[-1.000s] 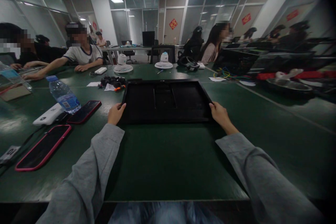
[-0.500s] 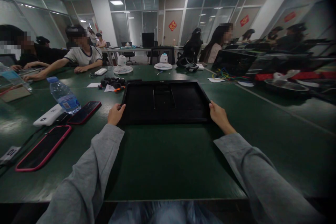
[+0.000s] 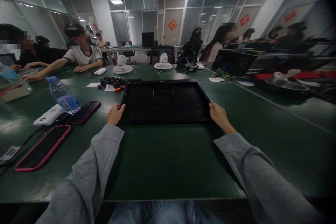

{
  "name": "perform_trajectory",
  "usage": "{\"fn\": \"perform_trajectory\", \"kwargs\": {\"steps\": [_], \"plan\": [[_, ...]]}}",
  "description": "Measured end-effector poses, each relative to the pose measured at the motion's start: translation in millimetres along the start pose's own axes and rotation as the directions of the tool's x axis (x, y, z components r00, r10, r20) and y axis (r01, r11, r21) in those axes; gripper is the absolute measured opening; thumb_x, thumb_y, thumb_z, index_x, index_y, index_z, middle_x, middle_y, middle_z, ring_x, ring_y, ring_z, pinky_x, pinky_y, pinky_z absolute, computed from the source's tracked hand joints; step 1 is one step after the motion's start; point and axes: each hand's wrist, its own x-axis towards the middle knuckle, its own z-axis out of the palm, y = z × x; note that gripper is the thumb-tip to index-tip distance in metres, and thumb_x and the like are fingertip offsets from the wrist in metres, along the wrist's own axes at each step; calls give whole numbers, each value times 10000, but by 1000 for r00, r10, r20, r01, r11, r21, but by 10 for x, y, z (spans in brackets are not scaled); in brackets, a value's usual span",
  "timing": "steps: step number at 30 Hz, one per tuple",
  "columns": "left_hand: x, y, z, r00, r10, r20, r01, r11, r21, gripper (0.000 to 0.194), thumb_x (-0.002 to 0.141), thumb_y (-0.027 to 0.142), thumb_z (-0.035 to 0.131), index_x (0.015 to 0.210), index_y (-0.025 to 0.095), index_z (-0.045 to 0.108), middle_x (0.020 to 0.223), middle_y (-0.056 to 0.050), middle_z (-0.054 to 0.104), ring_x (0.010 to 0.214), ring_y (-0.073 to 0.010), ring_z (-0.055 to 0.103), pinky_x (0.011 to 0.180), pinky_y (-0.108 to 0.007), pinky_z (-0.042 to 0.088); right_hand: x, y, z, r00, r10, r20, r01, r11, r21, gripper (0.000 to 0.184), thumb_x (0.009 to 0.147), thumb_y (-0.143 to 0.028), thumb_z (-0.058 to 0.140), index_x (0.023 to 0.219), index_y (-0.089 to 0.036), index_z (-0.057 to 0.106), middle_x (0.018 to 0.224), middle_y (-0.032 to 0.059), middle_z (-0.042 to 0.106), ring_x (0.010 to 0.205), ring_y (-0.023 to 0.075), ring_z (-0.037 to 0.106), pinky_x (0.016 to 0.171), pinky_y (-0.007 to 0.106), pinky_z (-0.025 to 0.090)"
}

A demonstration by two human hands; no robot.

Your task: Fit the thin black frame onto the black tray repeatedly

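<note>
On the green table lies a shallow black tray-like panel (image 3: 139, 102) with raised edges and a rectangular recessed shape in its middle. My left hand (image 3: 115, 113) is closed around its left edge near the front corner, thumb on top. At the opposite edge, my right hand (image 3: 218, 114) grips it the same way. The fingers of both hands are partly hidden beneath and behind the rim. Left of the panel stands a tilted-looking water bottle (image 3: 63, 95) with a blue cap, beside a red-edged phone (image 3: 84, 112).
Nearer on the left lie a larger red-framed phone (image 3: 44, 148) and a white power bank (image 3: 47, 114). Beyond the panel are dark cables (image 3: 112, 83) and two white fans (image 3: 123, 69). At right sits a pan (image 3: 287, 86). Several people sit around the room.
</note>
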Motion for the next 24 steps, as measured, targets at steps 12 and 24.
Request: {"fn": "perform_trajectory", "kwargs": {"steps": [12, 24], "plan": [[-50, 32, -33, 1000, 23, -16, -23, 999, 27, 553, 914, 610, 468, 1214, 181, 646, 1125, -136, 718, 1039, -275, 665, 876, -371, 484, -5, 2, -3, 1000, -16, -23, 16, 1000, 5, 556, 988, -351, 311, 1412, -86, 553, 1256, 211, 653, 1127, 347, 635, 972, 486, 481], [-51, 41, -28, 999, 31, -14, -30, 998, 55, 543, 928, 610, 433, 1192, 191, 656, 1105, -134, 724, 1047, -274, 659, 893, -373, 472, -24, -39, -41, 1000, -15, -3, 15, 1000, -14, 546, 992, -339, 301, 1428, -113, 540, 1256, 204, 654, 1087, 342, 648, 936, 473, 491]]}}
